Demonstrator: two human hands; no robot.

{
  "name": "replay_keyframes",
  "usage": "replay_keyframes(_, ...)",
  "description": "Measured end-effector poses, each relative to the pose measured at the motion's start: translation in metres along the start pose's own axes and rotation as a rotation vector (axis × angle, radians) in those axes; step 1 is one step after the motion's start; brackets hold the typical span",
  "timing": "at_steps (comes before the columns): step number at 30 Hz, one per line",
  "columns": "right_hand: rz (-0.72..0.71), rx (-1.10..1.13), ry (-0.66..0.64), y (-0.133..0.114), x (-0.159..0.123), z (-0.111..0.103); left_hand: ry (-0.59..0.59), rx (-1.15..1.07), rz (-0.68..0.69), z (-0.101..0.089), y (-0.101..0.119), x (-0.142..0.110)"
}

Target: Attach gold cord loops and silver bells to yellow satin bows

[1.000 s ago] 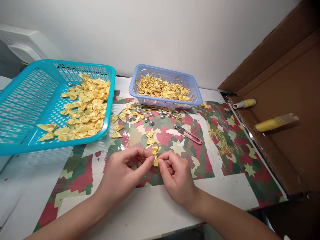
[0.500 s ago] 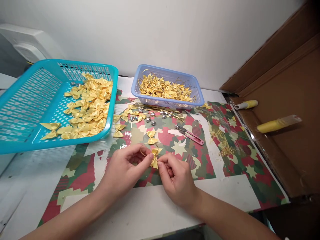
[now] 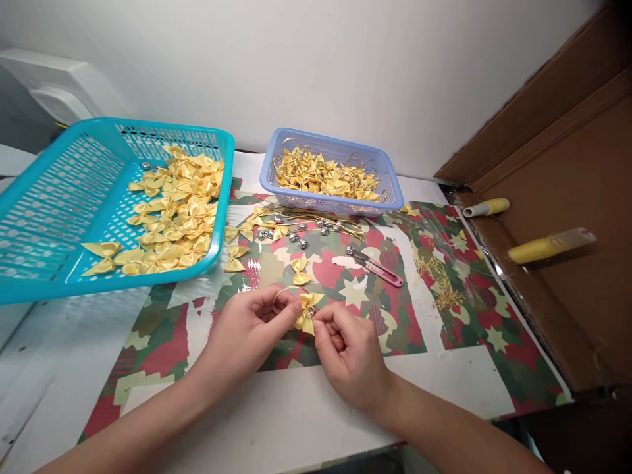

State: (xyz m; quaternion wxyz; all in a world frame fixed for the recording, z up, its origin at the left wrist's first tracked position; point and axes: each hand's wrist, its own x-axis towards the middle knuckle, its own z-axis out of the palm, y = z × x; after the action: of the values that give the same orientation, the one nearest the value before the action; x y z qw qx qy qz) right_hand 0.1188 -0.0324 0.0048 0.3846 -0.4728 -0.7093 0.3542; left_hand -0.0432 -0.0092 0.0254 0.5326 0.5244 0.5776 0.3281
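Between my hands is a yellow ribbon bow (image 3: 307, 313) with a loop of gold cord (image 3: 275, 299) curving out at its upper left. My left hand (image 3: 254, 329) pinches the bow's left side between thumb and fingertips. At its right side, my right hand (image 3: 348, 352) is closed, thumb against forefinger, by a small silver bell (image 3: 312, 313); what exactly its fingertips grip is too small to tell. Another yellow bow (image 3: 299, 271) lies just beyond. Farther back are several loose silver bells (image 3: 294, 237) and straight gold cords (image 3: 320, 216).
A turquoise basket (image 3: 224, 197) of yellow bows stands left; a blue basket (image 3: 336, 205) of corded bows stands at the back. Pink-handled thread snips (image 3: 382, 270) lie right of centre, gold scraps (image 3: 447, 293) farther right. A cardboard wall (image 3: 557, 164) with yellow tubes (image 3: 548, 245) borders the right.
The bow between my hands has turned slightly and shows more of its front, and the silver bell beside it is easier to see. Both hands stay nearly in place.
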Motion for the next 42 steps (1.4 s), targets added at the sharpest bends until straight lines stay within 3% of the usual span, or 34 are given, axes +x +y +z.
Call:
replay_keyframes(9, 0.053, 0.059, -0.017, -0.002, -0.003, 0.000, -0.017, -0.018, -0.038, -0.001, -0.003, 0.000)
replay_keyframes(20, 0.156, 0.108, -0.030, -0.007, -0.002, 0.002, 0.047, 0.104, 0.092, 0.003, -0.006, -0.005)
replay_keyframes(29, 0.174, 0.115, -0.006, -0.007, -0.002, 0.004, 0.061, 0.096, 0.109, 0.007, -0.007, -0.007)
replay_keyframes(42, 0.112, 0.138, 0.028, -0.004, -0.001, 0.006, -0.037, -0.230, -0.086, 0.010, -0.002, -0.007)
